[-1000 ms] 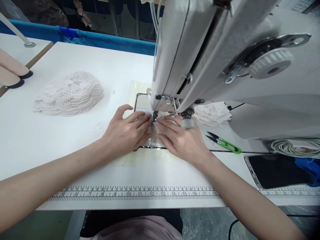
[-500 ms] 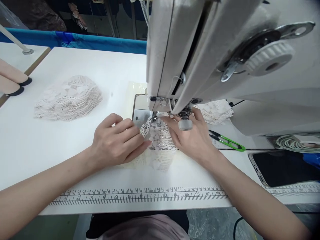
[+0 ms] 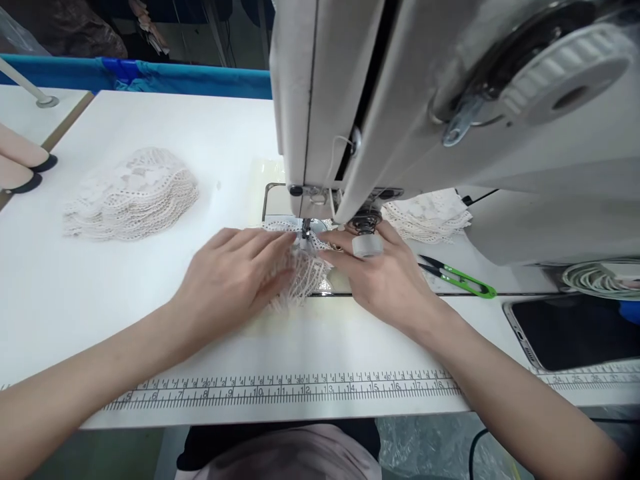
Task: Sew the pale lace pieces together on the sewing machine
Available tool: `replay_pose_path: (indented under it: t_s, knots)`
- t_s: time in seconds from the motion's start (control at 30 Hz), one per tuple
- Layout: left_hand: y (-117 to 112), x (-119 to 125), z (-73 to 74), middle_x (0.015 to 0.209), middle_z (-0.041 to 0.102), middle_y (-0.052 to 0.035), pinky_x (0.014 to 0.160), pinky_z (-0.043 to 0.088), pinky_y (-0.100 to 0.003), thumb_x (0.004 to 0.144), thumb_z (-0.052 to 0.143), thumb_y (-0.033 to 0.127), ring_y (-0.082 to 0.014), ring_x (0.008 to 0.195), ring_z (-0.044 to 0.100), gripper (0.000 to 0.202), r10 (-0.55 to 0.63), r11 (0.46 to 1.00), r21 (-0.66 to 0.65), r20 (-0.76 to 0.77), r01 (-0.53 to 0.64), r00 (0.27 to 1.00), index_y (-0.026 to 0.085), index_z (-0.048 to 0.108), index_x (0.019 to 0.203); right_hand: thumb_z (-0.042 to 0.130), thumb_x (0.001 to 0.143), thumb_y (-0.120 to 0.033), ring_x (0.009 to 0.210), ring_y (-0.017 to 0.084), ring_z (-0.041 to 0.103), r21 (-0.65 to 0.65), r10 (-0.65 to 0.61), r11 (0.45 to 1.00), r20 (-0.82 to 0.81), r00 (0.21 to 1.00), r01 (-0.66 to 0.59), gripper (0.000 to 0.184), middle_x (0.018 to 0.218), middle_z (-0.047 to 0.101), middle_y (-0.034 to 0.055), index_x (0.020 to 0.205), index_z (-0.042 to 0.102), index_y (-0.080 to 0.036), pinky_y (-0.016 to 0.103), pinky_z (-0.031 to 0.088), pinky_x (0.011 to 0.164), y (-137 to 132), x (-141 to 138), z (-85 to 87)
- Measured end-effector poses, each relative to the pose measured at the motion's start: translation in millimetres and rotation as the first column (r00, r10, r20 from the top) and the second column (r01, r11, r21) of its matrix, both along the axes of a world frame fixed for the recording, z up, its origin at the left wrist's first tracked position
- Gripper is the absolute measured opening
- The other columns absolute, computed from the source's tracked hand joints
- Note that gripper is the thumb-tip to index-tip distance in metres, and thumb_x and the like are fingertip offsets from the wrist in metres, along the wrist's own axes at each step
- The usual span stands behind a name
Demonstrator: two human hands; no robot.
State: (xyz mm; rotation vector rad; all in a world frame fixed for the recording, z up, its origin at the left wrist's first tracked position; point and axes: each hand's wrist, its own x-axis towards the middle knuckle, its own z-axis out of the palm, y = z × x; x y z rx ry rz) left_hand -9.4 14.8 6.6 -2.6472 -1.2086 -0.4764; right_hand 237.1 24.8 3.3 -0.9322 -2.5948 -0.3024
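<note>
A piece of white lace (image 3: 306, 275) lies bunched under the presser foot (image 3: 306, 229) of a sewing machine (image 3: 345, 100). My left hand (image 3: 235, 270) grips the lace from the left, fingertips close beside the foot and thumb tucked lower. From the right, my right hand (image 3: 385, 270) holds the lace's edge between its fingers, partly behind the machine's white round knob (image 3: 367, 245). The needle tip is too small to make out.
Stacked lace pieces (image 3: 135, 193) lie at the left, and more lace (image 3: 427, 215) sits behind my right hand. Green thread snips (image 3: 463, 280), a phone (image 3: 575, 330) and a coil of cord (image 3: 605, 279) are at the right. A printed ruler (image 3: 280, 390) runs along the table's front edge.
My left hand has moved in closer to the presser foot, its fingers stretching from a curled grip. The lace has turned and bunched up. The view has shifted slightly.
</note>
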Motion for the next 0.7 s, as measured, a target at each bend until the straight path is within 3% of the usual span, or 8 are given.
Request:
replay_pose_path:
  t_s: [0.1, 0.2, 0.27, 0.37, 0.5, 0.7]
  knots:
    - [0.4, 5.3, -7.8, 0.137, 0.058, -0.0149, 0.101, 0.042, -0.048, 0.099, 0.043, 0.048, -0.0314, 0.128, 0.054, 0.057, 0.051, 0.993, -0.104, -0.020, -0.052, 0.999, 0.010, 0.044, 0.141, 0.044, 0.086, 0.001, 0.102, 0.021, 0.062, 0.016, 0.037, 0.999, -0.021, 0.999, -0.037, 0.037, 0.101, 0.076, 0.0029, 0.103, 0.072, -0.015, 0.041, 0.040, 0.103, -5.3, -4.6, -2.5]
    - [6.6, 4.7, -8.8, 0.133, 0.062, -0.0130, 0.110, 0.035, -0.052, 0.100, 0.044, 0.044, -0.0297, 0.126, 0.056, 0.048, 0.026, 0.997, -0.076, 0.013, -0.025, 1.000, 0.014, 0.050, 0.136, 0.043, 0.086, 0.002, 0.101, 0.020, 0.063, 0.002, 0.027, 1.000, -0.027, 0.999, -0.027, 0.039, 0.103, 0.075, 0.0030, 0.108, 0.070, -0.016, 0.041, 0.043, 0.101, -11.3, -11.7, -6.0]
    - [9.3, 4.5, -7.4, 0.124, 0.068, -0.0084, 0.110, 0.038, -0.047, 0.098, 0.049, 0.036, -0.0250, 0.119, 0.061, 0.034, -0.102, 0.994, -0.029, 0.051, 0.104, 0.993, 0.017, 0.059, 0.126, 0.043, 0.089, 0.001, 0.101, 0.019, 0.063, -0.008, 0.012, 1.000, -0.023, 1.000, -0.012, 0.038, 0.106, 0.075, 0.0030, 0.108, 0.069, -0.018, 0.041, 0.045, 0.100, -14.2, -15.4, -7.6]
    - [9.0, 6.8, -7.4, 0.111, 0.071, -0.0089, 0.102, 0.047, -0.041, 0.095, 0.055, 0.030, -0.0227, 0.106, 0.066, 0.027, -0.231, 0.973, 0.023, 0.057, 0.230, 0.971, 0.016, 0.066, 0.114, 0.041, 0.090, 0.001, 0.103, 0.019, 0.063, -0.012, 0.005, 1.000, -0.031, 1.000, -0.006, 0.037, 0.107, 0.074, 0.0041, 0.106, 0.070, -0.018, 0.042, 0.045, 0.099, -15.2, -16.8, -8.3]
    - [5.5, 10.0, -10.5, 0.108, 0.071, -0.0113, 0.098, 0.052, -0.042, 0.093, 0.059, 0.032, -0.0243, 0.101, 0.067, 0.027, -0.234, 0.970, 0.065, 0.022, 0.232, 0.972, 0.014, 0.069, 0.110, 0.038, 0.091, 0.001, 0.106, 0.020, 0.062, 0.011, 0.004, 1.000, -0.031, 1.000, -0.003, 0.038, 0.110, 0.073, 0.0057, 0.102, 0.070, -0.016, 0.040, 0.047, 0.096, -12.0, -14.1, -7.6]
    - [0.7, 11.5, -13.6, 0.123, 0.068, -0.0143, 0.104, 0.051, -0.043, 0.094, 0.059, 0.033, -0.0271, 0.117, 0.063, 0.032, -0.213, 0.974, 0.083, 0.012, 0.211, 0.977, 0.012, 0.068, 0.116, 0.038, 0.090, 0.002, 0.114, 0.022, 0.060, -0.006, 0.004, 1.000, -0.003, 1.000, -0.004, 0.038, 0.110, 0.073, 0.0082, 0.106, 0.068, -0.014, 0.040, 0.047, 0.097, -8.7, -12.3, -8.1]
